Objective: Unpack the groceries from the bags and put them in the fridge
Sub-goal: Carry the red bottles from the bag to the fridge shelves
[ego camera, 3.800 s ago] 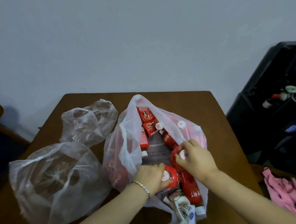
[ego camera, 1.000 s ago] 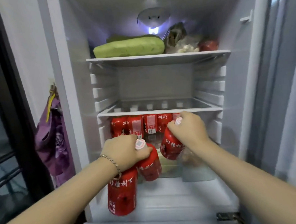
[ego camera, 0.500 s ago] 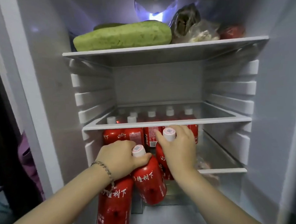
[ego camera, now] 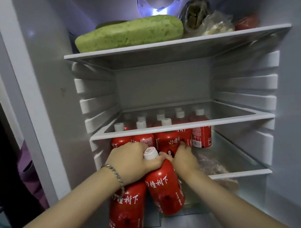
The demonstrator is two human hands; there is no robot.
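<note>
L hand [ego camera: 131, 162] grips 2 bottles [ego camera: 165, 188]; R hand [ego camera: 183, 158] grips shelved bottle [ego camera: 166, 141].

I read the two near bottles [ego camera: 165, 188] as glossy red with white characters and white caps. The front bottle [ego camera: 166, 141] on the shelf is the same red, with a small portrait print. One bottle further right carries a white barcode panel [ego camera: 197, 140]. Up top, the gourd [ego camera: 130, 34] is mottled pale green. The fridge walls [ego camera: 162, 85] are grey-white and the lamp [ego camera: 158, 10] bluish. There is a silver bracelet [ego camera: 114, 173] and, far left, a purple cloth [ego camera: 29, 170].
</note>
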